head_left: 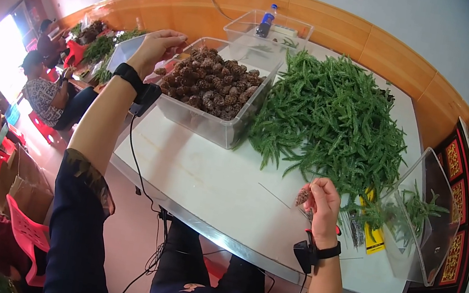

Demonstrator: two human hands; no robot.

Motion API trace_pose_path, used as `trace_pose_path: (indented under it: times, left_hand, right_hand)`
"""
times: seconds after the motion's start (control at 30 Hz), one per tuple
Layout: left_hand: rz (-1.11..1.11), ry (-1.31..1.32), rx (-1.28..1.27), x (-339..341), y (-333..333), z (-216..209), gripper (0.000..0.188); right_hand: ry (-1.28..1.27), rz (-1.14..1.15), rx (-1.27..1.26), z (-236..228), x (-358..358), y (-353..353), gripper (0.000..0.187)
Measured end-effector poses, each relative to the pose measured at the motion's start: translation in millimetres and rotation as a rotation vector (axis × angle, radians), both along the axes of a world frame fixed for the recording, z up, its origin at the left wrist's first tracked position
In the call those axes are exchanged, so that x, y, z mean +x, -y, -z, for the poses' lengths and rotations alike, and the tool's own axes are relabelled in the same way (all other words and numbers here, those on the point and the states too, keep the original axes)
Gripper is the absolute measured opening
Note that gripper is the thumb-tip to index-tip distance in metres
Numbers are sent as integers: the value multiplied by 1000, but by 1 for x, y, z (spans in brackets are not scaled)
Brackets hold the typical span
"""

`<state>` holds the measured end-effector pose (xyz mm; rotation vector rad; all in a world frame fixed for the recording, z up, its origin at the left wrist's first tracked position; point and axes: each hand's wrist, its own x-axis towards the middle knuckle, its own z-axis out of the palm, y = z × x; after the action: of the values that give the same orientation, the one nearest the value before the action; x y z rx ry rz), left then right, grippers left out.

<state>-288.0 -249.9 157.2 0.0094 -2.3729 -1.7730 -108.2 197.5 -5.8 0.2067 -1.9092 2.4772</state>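
Note:
My left hand (160, 50) is over the left rim of a clear plastic bin (195, 124) heaped with brown pine cones (217, 84). Its fingers are stretched out and slightly bent, and I see nothing held in them. Above the near part of the white table (213, 164), my right hand (324, 205) pinches a single small pine cone (302, 197) between thumb and fingertips. Beyond that hand, green artificial pine sprigs (338, 120) lie in a large pile. A bit of red shows beside the right wrist, too small to name.
A tilted clear bin (438, 243) with a few sprigs stands at the right, near a yellow packet (375, 226) and thin wires. Another clear bin (236, 26) at the back holds a blue-capped bottle (266, 21). Black cables hang from both wrists. People sit at the left.

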Motion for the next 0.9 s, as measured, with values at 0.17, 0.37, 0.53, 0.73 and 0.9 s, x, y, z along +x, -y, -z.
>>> trace_pose_path:
  times: [0.17, 0.37, 0.53, 0.73, 0.9]
  left_hand:
    - [-52, -2, -124, -3, -4, 1, 12]
    - [-103, -34, -204, -7, -3, 7, 10]
    - [-117, -82, -276, -9, -8, 12, 7]
    - [-146, -106, -292, -13, -4, 18, 6]
    - [-189, -119, -262, -12, -6, 23, 11]
  right_hand:
    - [1, 6, 6, -1, 2, 0, 10]
    - [1, -5, -12, -4, 2, 2, 10]
    - [-2, 1, -3, -3, 2, 1, 10]
    - [-4, -8, -3, -1, 1, 2, 10]
    - [7, -10, -12, 0, 1, 2, 11]
